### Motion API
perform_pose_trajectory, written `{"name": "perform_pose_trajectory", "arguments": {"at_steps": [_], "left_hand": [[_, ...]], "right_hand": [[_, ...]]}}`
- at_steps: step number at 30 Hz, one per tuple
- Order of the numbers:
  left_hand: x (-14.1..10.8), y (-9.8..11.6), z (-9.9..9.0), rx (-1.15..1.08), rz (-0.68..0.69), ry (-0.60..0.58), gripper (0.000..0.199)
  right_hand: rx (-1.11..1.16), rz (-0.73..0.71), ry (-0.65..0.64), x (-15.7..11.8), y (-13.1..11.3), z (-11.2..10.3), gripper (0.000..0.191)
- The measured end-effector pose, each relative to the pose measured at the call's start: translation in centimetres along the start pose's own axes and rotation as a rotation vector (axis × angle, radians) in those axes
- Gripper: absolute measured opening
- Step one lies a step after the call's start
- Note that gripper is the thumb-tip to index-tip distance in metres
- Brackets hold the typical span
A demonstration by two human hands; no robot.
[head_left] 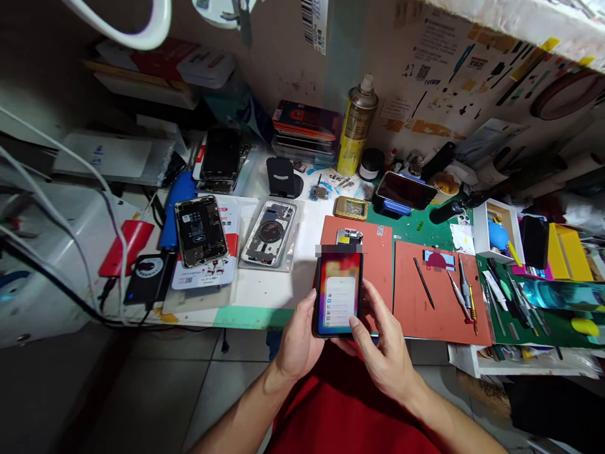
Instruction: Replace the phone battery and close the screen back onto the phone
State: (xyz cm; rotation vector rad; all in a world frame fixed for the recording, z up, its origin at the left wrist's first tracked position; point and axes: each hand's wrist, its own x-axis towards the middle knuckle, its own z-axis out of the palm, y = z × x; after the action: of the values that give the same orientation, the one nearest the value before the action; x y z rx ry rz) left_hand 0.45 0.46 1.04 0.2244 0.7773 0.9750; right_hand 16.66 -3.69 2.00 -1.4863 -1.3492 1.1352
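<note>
A lit smartphone (pixel 338 293) is held upright over the front edge of the bench, its screen showing a list on a colourful background. My left hand (pixel 300 340) grips it along the left side, the thumb on the edge. Around the lower right corner is my right hand (pixel 384 350), its thumb at the screen's lower right and its other fingers partly behind the phone. Just beyond the phone, an opened phone part (pixel 350 237) lies on the red mat (pixel 331 227). A grey blurred strip covers the phone's top end.
To the left lie an opened phone (pixel 201 231) and a bare phone housing (pixel 269 233). A yellow spray can (pixel 358 125) stands at the back near a phone on a blue stand (pixel 405 191). Screwdrivers (pixel 466 284) and a black pen-like tool (pixel 424 283) lie at right. Cables (pixel 61 208) hang at far left.
</note>
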Motion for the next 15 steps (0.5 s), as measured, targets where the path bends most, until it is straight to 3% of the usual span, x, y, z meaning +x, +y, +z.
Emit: {"name": "perform_pose_trajectory", "arguments": {"at_steps": [15], "left_hand": [[0.09,-0.06,0.21,-0.047,-0.027,-0.024,0.061]], "right_hand": [[-0.113,-0.121,-0.006,0.45,0.46,0.33,0.073]]}}
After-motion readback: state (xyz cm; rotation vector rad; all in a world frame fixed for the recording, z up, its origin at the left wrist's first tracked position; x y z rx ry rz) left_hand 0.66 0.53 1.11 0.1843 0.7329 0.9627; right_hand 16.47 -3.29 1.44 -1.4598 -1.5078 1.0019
